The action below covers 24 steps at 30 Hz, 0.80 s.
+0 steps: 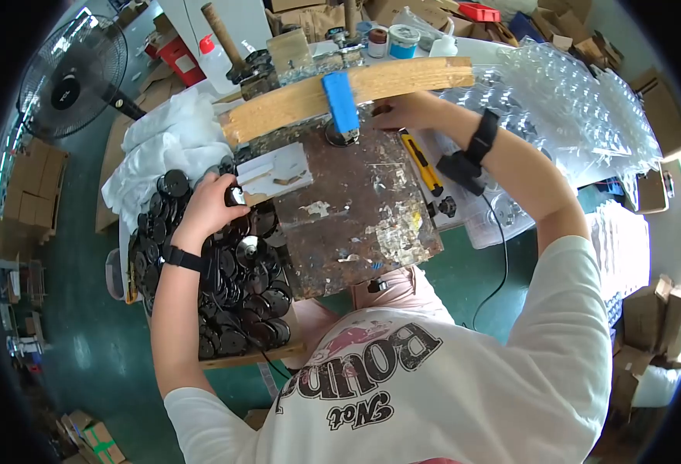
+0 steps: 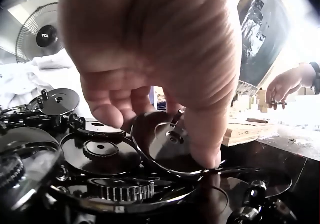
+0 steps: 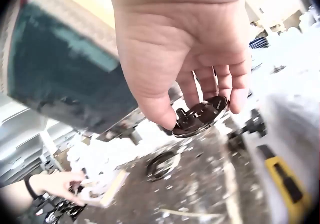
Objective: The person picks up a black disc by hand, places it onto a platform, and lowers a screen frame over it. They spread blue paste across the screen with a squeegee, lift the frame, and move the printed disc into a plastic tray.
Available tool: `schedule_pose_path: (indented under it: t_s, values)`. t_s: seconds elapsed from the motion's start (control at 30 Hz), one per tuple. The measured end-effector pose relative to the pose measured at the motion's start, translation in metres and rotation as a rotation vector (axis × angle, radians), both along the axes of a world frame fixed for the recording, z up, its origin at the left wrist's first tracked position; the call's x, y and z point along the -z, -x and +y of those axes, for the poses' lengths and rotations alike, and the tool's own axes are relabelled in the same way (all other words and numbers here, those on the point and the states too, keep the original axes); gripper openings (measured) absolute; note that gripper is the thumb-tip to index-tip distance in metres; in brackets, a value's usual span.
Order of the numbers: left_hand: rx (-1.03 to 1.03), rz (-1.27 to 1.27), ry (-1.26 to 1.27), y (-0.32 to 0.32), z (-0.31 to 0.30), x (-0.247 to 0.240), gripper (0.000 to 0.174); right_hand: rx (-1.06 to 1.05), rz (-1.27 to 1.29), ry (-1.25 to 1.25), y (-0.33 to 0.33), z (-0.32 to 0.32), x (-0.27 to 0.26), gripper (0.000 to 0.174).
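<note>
Over the heap of shiny black discs (image 1: 240,286), the left hand (image 1: 210,207) pinches one round black disc, seen close up as a glossy disc (image 2: 167,144) between thumb and fingers in the left wrist view. Behind the curved wooden bar with blue tape (image 1: 341,102), the right hand (image 1: 408,110) is partly hidden. The right wrist view shows that hand (image 3: 185,54) gripping a dark round part (image 3: 201,117) by its edges, above the worn board (image 1: 356,216). A black ring (image 3: 163,165) lies on the board there.
A yellow cutter (image 1: 421,162) lies right of the board. White bags (image 1: 172,127) are behind the heap; bubble wrap (image 1: 572,108) covers the right side. Jars (image 1: 404,42) stand at the back, and a fan (image 1: 69,77) at the far left. A white card (image 1: 274,168) lies left of centre.
</note>
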<state>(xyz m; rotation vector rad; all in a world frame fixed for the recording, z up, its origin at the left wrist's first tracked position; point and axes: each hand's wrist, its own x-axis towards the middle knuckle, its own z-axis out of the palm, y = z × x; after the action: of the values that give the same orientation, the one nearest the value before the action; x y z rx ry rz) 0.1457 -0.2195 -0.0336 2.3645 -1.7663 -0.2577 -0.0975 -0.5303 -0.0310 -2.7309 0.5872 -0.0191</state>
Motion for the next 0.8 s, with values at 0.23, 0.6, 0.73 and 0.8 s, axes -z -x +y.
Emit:
schedule_pose_path:
  t_s: [0.23, 0.6, 0.73, 0.8]
  values:
    - [-0.102, 0.175, 0.113, -0.010, 0.009, 0.005, 0.029, 0.646, -0.017, -0.045, 0.084, -0.104, -0.014, 0.033]
    - [-0.180, 0.969, 0.238, 0.014, -0.006, -0.019, 0.035, 0.696, -0.272, -0.091, 0.108, -0.140, -0.013, 0.040]
    - [-0.123, 0.787, 0.258, 0.023, -0.040, -0.001, 0.037, 0.357, -0.369, -0.203, 0.096, -0.116, -0.034, 0.035]
    - [-0.090, 0.634, 0.190, 0.031, -0.056, 0.002, 0.036, 0.176, -0.504, -0.233, 0.083, -0.090, -0.053, 0.029]
